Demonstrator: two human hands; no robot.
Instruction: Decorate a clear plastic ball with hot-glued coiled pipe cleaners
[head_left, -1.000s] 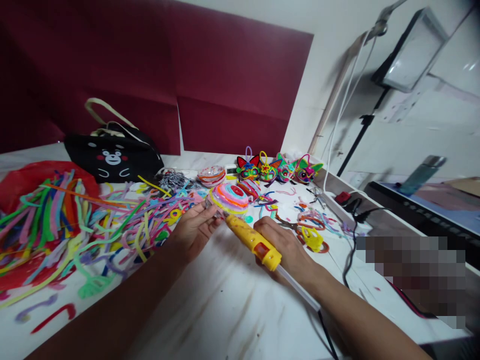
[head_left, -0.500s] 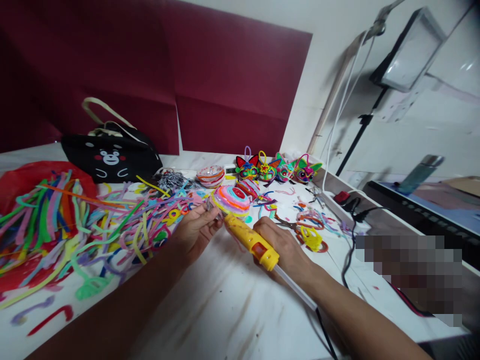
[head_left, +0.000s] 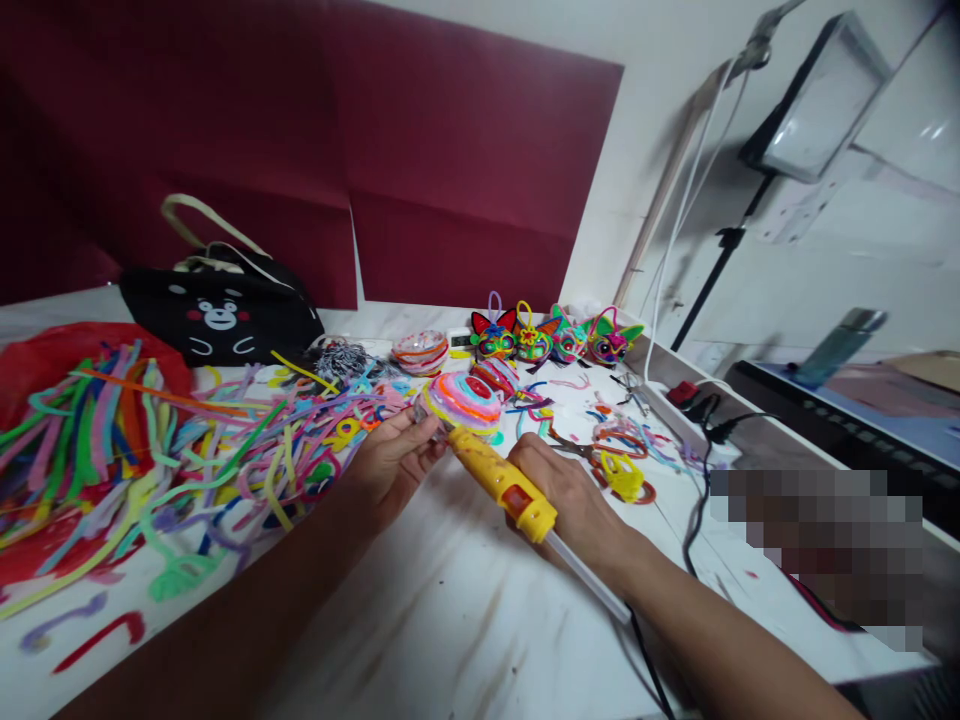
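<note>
My left hand point(head_left: 397, 462) pinches the near left edge of a dome point(head_left: 466, 403) wound with pink, orange, red and purple pipe cleaners. Wrapped in my right hand point(head_left: 566, 492) is a yellow glue gun point(head_left: 499, 478), a clear glue stick point(head_left: 589, 578) poking out of its back end. The gun's nozzle end is close against the dome's lower edge, near my left fingertips; whether it touches I cannot tell. Just behind the dome lies another striped piece point(head_left: 496, 378), and a clear bowl-like shell with coloured bands point(head_left: 421, 352) stands farther back.
Loose pipe cleaners point(head_left: 247, 450) spread across the left, some on a red plastic bag point(head_left: 161, 345). Orange-handled scissors point(head_left: 574, 447) and a yellow bundle point(head_left: 622, 478) lie right of my right hand. Several finished cat-like heads point(head_left: 534, 340) line the back. Black cable point(head_left: 697, 525) runs at right.
Hardly anything differs. Both hands hold the same dome and glue gun in nearly the same place, and the whole view has shifted very slightly.
</note>
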